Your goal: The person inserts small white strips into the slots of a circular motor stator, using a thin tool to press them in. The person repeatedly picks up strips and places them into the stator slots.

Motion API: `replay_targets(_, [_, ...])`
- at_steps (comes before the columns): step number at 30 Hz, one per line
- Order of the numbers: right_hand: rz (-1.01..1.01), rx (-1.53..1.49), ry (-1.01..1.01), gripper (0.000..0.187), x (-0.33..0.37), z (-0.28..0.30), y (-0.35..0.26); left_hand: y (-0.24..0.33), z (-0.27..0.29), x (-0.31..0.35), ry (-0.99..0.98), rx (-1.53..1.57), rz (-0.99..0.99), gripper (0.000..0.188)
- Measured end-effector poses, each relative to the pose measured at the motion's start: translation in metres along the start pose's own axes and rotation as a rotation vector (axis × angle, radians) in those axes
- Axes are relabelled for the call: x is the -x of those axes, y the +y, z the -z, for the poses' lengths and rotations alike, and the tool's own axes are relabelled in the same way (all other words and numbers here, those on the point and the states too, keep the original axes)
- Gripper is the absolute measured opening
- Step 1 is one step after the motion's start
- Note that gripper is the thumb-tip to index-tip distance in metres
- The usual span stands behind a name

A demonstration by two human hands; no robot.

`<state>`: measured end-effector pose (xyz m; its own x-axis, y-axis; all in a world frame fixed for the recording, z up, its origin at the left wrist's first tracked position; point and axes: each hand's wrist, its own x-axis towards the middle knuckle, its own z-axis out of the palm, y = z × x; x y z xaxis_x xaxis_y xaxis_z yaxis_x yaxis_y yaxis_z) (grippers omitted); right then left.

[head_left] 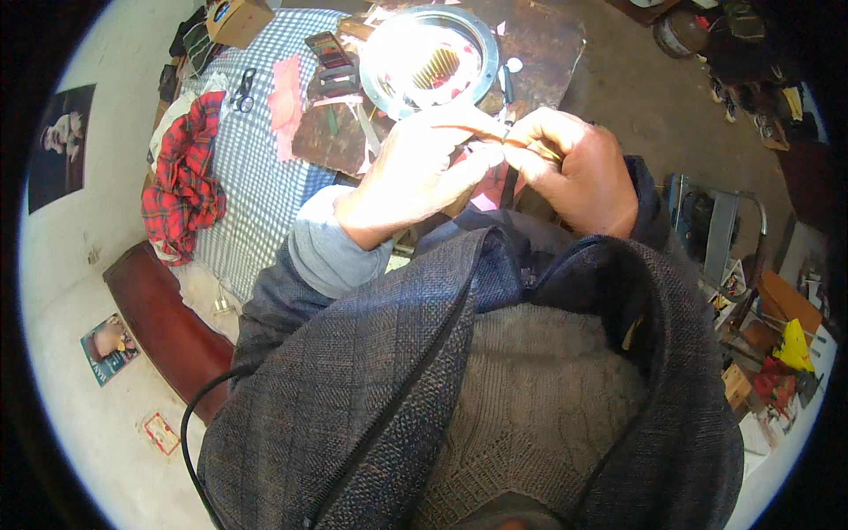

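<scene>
A slim yellowish piece (pixel 551 154), too small to identify, sits at the fingers of a person's right hand (pixel 579 168), in front of the chest and at the near edge of a cluttered wooden surface (pixel 552 49). What shows of it runs roughly crosswise, dipping slightly toward the right; its full length is hidden by the fingers. The right hand is curled, thumb and fingers pinched on the piece, and is the nearer of the two. From the left, the left hand (pixel 415 172) brings thumb and forefinger to meet the right fingertips; whether they also grip the piece cannot be told. The key relation appears to be that narrow meeting point, with the piece lying to the right of the left fingertips.

Just beyond the hands, a round metal housing (pixel 487 66) with a slotted bore lies brightly lit on the surface, a dark-handled tool (pixel 507 86) close by its right side. Farther left, pink sheets (pixel 285 108) lie near a blue-and-white checked cloth (pixel 265 163).
</scene>
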<state>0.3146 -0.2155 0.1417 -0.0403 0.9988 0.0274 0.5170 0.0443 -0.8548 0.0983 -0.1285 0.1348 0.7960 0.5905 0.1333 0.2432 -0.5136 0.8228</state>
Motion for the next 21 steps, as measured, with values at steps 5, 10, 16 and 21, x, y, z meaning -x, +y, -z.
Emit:
replay_targets(5, [0.131, 0.186, 0.037, 0.018, 0.002, 0.002, -0.009, 0.013, 0.006, 0.008, -0.05, 0.262, 0.274, 0.026])
replay_targets(10, [0.116, 0.134, 0.105, 0.017, 0.0, -0.005, -0.029, 0.016, 0.024, 0.01, -0.088, 0.427, 0.309, 0.024])
replay_targets(16, [0.113, 0.067, 0.185, 0.019, -0.025, -0.031, -0.054, -0.012, 0.058, 0.012, -0.067, 0.16, -0.123, 0.025])
replay_targets(21, [0.16, 0.16, 0.183, 0.026, -0.048, -0.058, -0.067, -0.055, 0.097, 0.02, -0.207, 0.471, 0.147, 0.02])
